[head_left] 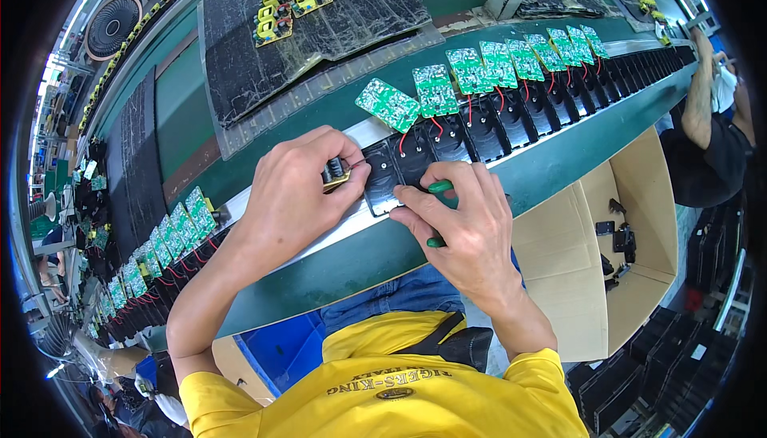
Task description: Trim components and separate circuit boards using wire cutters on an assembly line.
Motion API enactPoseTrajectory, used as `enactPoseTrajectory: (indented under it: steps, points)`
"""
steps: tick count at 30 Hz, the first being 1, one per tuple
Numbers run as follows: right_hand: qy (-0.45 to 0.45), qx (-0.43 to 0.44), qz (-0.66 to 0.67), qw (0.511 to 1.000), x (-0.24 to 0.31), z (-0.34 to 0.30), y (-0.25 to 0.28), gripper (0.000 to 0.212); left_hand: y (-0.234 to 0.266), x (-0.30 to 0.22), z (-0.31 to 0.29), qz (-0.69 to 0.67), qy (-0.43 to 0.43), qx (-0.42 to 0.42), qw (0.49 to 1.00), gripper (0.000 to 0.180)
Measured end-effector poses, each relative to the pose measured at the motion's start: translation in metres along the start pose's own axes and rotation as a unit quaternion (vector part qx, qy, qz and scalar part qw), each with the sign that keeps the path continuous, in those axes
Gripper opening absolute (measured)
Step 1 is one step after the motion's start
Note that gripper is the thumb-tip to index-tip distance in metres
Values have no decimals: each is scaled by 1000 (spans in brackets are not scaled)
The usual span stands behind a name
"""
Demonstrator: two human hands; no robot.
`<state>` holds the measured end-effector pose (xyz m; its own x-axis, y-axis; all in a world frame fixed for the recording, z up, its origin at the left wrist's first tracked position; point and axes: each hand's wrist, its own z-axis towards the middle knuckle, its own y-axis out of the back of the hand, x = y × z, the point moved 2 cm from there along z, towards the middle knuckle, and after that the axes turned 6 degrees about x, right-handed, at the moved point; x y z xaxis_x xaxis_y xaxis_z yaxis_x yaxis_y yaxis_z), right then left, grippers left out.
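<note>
Between its thumb and fingers, my left hand (300, 178) grips a small circuit board (339, 176) with dark cylindrical parts, held at the near end of a row of black plastic housings (382, 168). My right hand (471, 218) is closed around green-handled pliers (439, 187); their jaws are hidden by the fingers. Its fingertips are at the front edge of the end housings, close to my left hand. Behind the housings leans a line of green circuit boards (388, 105), joined to them by short red wires (403, 144).
More wired boards (184, 226) line the bench to the left. A dark mat (296, 46) carries several boards with yellow parts (273, 22). An open cardboard box (563, 266) with black pieces stands at the right, near another person's arm (697, 102). A blue bin (280, 350) sits below the bench.
</note>
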<state>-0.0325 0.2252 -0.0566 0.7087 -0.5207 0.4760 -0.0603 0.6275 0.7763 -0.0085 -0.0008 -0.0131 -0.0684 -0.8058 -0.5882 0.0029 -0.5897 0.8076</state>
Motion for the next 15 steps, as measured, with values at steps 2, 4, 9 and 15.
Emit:
enactPoseTrajectory:
  steps: [2,4,9,15]
  points:
    - [-1,3,-3,1000,0,0,0,23,-2,-1,0,7,-1,4,1000,9]
    - [-1,4,-5,1000,1,0,1,23,-4,0,0,11,-2,6,1000,9]
    - [2,8,-12,1000,2,2,3,22,-5,2,-2,29,-9,4,1000,9]
    - [8,18,-23,1000,4,3,6,31,-3,12,-2,20,-22,6,1000,6]
